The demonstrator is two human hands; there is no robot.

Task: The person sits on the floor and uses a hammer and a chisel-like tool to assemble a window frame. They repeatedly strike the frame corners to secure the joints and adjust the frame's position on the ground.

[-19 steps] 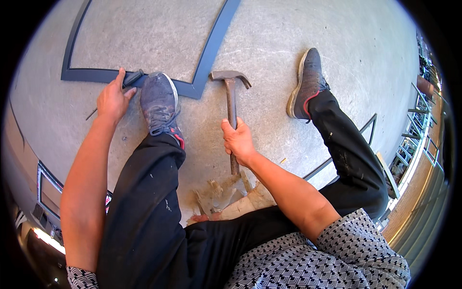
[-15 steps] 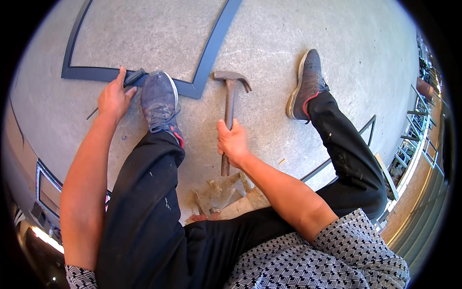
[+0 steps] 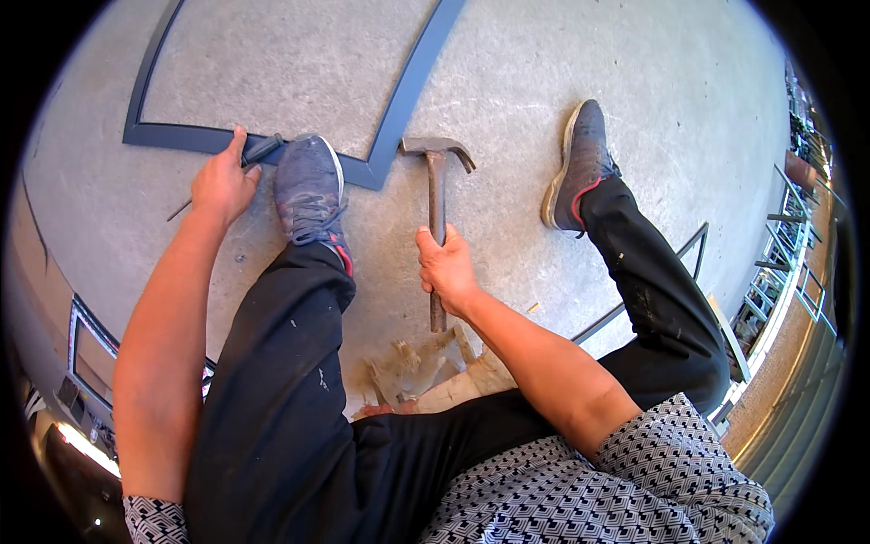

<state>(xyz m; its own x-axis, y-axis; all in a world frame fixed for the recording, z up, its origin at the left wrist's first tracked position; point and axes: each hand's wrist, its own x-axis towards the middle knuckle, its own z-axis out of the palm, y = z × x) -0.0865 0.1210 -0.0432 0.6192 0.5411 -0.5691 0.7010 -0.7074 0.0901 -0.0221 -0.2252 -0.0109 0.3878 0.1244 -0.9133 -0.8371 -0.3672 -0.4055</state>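
My right hand is wrapped round the handle of a claw hammer. Its head points away from me, above the concrete. At the near edge of a dark grey metal frame, my left hand grips what looks like a screwdriver. The dark handle sticks out to the right of the fingers, and a thin shaft shows to the left. Part of the tool is hidden by the hand. My left shoe rests on the frame's near edge beside that handle.
My right shoe stands on the concrete floor. Between my legs lies a worn, pale wooden piece. Another dark frame lies partly behind my right leg. Metal frames stack up at the far right; another frame lies at the left.
The near frame and my left shoe appear slightly farther right in view. My right hand and the hammer have shifted a little to the right. Both grips stay the same.
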